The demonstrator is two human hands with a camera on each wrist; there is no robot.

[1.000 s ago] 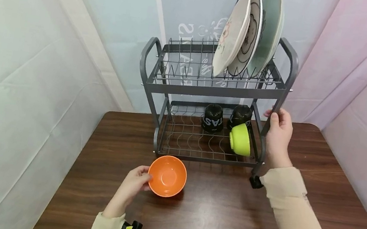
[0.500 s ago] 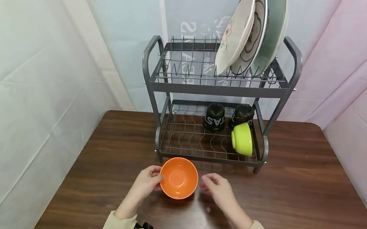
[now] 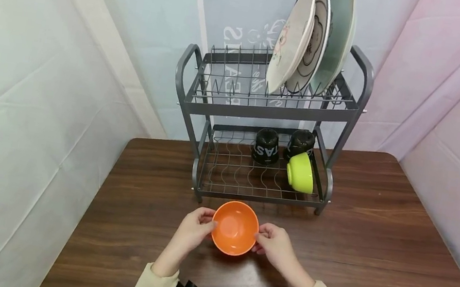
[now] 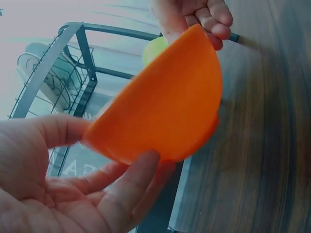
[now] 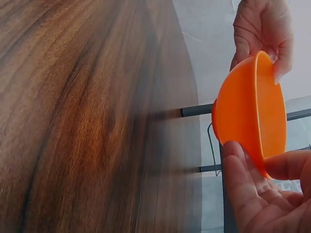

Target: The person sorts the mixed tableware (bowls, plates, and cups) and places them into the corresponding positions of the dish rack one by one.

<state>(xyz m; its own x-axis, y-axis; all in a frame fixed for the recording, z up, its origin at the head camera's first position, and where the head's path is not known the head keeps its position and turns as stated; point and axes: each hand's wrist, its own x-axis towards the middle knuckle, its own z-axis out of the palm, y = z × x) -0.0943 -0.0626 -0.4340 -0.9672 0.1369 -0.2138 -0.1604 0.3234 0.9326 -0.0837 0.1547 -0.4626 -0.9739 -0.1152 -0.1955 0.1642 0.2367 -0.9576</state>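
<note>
An orange bowl (image 3: 235, 228) is held between both hands in front of the dish rack, its opening facing up toward the head camera. The left hand (image 3: 195, 229) pinches its left rim, thumb at the edge and fingers against the outer wall, as the left wrist view shows with the bowl (image 4: 163, 104). At the opposite rim the right hand (image 3: 277, 248) pinches with its thumb on the edge and fingers beneath. In the right wrist view the bowl (image 5: 238, 107) is off the table, with a gap below its base.
A grey two-tier dish rack (image 3: 269, 114) stands behind the bowl. Several plates (image 3: 290, 41) stand upright on its upper right. Below are two black cups (image 3: 266, 147) and a green bowl (image 3: 302, 173) tipped on its side. The wooden table (image 3: 375, 242) extends around, with curtains behind.
The right hand has let go of the rack's right post, come down to the bowl and taken its right rim. The left hand has shifted right with the bowl.
</note>
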